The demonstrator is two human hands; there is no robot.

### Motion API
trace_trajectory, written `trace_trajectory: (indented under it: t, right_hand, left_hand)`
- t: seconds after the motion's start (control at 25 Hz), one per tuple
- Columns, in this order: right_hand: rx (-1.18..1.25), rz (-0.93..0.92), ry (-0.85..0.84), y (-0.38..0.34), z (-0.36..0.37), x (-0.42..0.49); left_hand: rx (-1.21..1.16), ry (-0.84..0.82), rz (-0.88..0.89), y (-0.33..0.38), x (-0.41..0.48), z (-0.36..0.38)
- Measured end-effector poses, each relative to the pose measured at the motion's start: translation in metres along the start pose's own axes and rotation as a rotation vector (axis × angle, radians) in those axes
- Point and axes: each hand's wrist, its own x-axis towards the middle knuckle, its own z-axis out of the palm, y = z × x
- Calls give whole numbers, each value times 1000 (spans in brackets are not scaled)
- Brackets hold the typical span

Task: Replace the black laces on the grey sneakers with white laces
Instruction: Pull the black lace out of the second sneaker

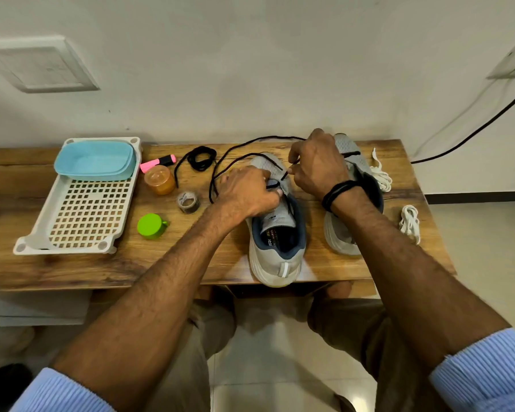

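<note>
The black lace (252, 150) is pinched by the right hand (318, 165), and the near sneaker (275, 239) at the desk's (72, 269) front edge is gripped by the left hand (246, 190). The second sneaker (344, 144) is partly hidden behind the right wrist. White laces (409, 223) lie by the right edge; a coiled black lace (201, 157) lies near the back edge.

The table (72, 272) is wood-grained with a dull sheen. The sneaker (275, 233) has grey knit mesh, a smooth rubbery sole and padded cloth collar. The black lace (238, 147) looks like matt cord. The tray (84, 215), blue tub (95, 159) and green cap (150, 226) are smooth plastic
</note>
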Motion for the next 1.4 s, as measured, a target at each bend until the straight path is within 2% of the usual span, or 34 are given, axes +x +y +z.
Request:
trace_trajectory:
  t: [0.16,0.36,0.48,0.64,0.72,0.76,0.88,0.92,0.96,1.0,1.04,1.12,1.16,1.2,1.24,1.4]
  right_hand:
    - [111,258,-31,-3,-4,-4]
    - [232,352,-247,-15,7,-7]
    - [410,389,-179,-15,14,1]
    - [462,455,-102,-15,18,2]
    - [470,510,2,-13,9,0]
    - [500,548,108,-10,1,1]
    - [627,694,594,4,-17,4]
    - [691,716,698,8,-15,7]
    - [789,721,698,7,-12,10]
    - [862,703,593,5,-7,13]
    - [830,671,375,2,1,15]
    - [585,561,-134,-7,14,13]
    - [492,517,-293,-9,22,12]
    - [447,505,-358,-11,25,10]
    - [462,503,-350,-11,28,9]
    - [604,497,-156,-17,27,6]
  left_hand:
    - [153,-112,-23,-1,-2,4]
    - [68,-182,4,1,-2,6]
    - [14,-193,10,-2,1,8]
    - [32,-162,13,-6,5,16]
    - [55,-163,-3,-7,5,21]
    - [54,-167,-12,-7,4,21]
    - [60,-185,-42,-7,3,17]
    - [84,-187,-46,-6,3,17]
    - [106,-182,-45,-3,2,16]
    - [117,-170,-40,-1,1,16]
    - [114,-157,-36,-1,-1,16]
    - [93,-160,-26,-4,-2,15]
    - [89,-178,-24,-6,-2,15]
    - [93,-192,-24,-7,-2,15]
    - [100,-194,-22,-6,-3,15]
    - [115,-133,-10,-3,-2,15]
